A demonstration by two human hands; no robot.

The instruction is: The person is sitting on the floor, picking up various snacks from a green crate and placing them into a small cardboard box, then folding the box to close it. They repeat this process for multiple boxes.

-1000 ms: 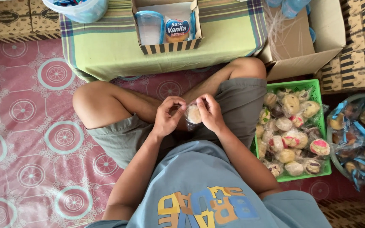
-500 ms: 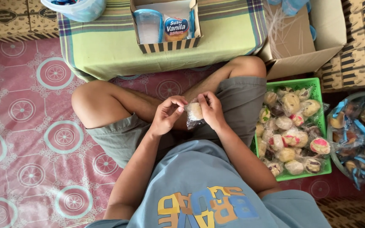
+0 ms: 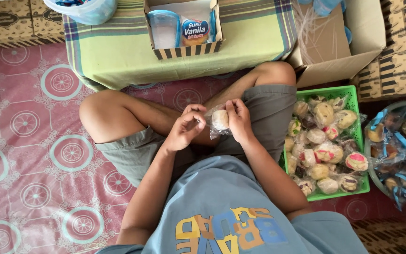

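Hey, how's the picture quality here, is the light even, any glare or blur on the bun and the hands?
Head view: soft, even daylight with only faint shadows under the legs. The left hand, right hand and the wrapped bun between them are sharp, with slight shine on the clear wrapper. Brighter glints sit on the bagged pastries in the green basket. Wide-angle bending shows at the frame edges.

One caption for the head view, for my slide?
Both hands hold a bagged bun beside a green basket.
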